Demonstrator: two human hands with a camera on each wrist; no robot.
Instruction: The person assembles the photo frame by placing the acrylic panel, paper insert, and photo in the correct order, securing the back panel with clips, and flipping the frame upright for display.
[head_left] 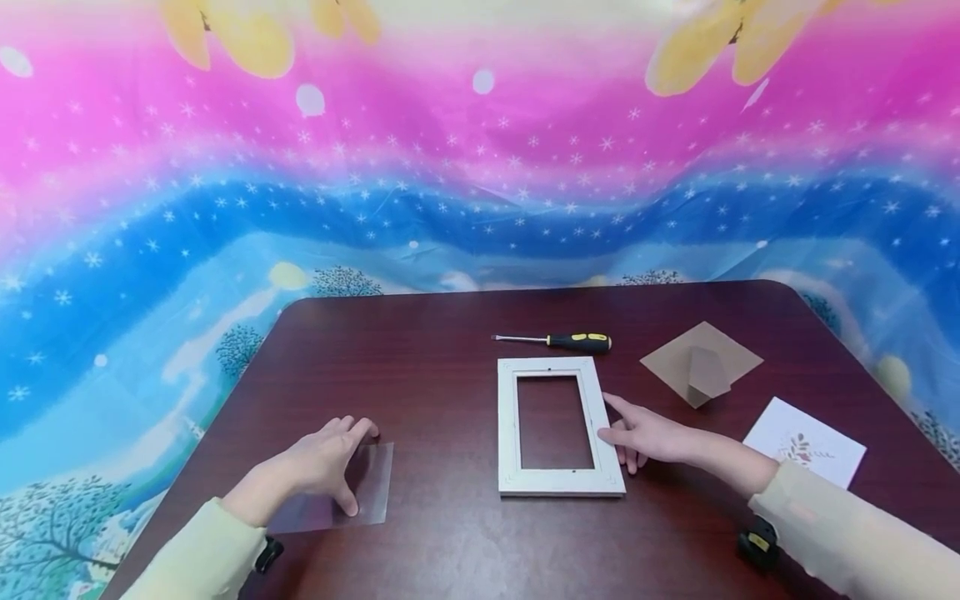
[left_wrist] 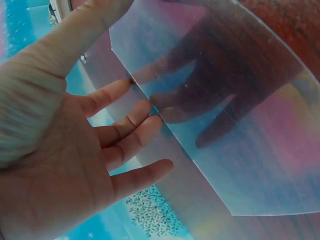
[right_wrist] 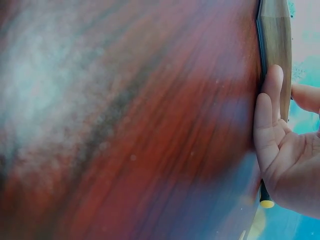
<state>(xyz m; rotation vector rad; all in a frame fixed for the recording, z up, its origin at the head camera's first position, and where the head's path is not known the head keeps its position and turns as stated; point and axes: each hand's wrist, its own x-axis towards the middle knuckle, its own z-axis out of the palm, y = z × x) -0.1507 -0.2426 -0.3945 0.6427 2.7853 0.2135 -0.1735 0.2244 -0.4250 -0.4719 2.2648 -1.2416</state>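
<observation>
On the left of the table a clear plastic sheet (head_left: pixel 375 475) lies under my left hand (head_left: pixel 322 467). That hand spans the sheet, thumb near its front edge and fingers towards its back edge. In the left wrist view the fingertips (left_wrist: pixel 156 120) meet one edge of the sheet (left_wrist: pixel 235 125), and the sheet mirrors the hand. A white rectangular picture frame (head_left: pixel 508 425) with an empty opening lies flat mid-table. My right hand (head_left: pixel 648 432) touches its right side, thumb at the frame's edge. In the right wrist view, extended fingers (right_wrist: pixel 265 120) rest along the frame's wood-toned side (right_wrist: pixel 275 45).
Behind the frame lies a flat-head screwdriver (head_left: pixel 581 342) with a black and yellow handle. A brown square board (head_left: pixel 667 358) with a folded flap stands to the right. A white printed card (head_left: pixel 772 425) lies partly under my right forearm. A patterned cloth (head_left: pixel 480 167) hangs behind the dark table (head_left: pixel 420 333).
</observation>
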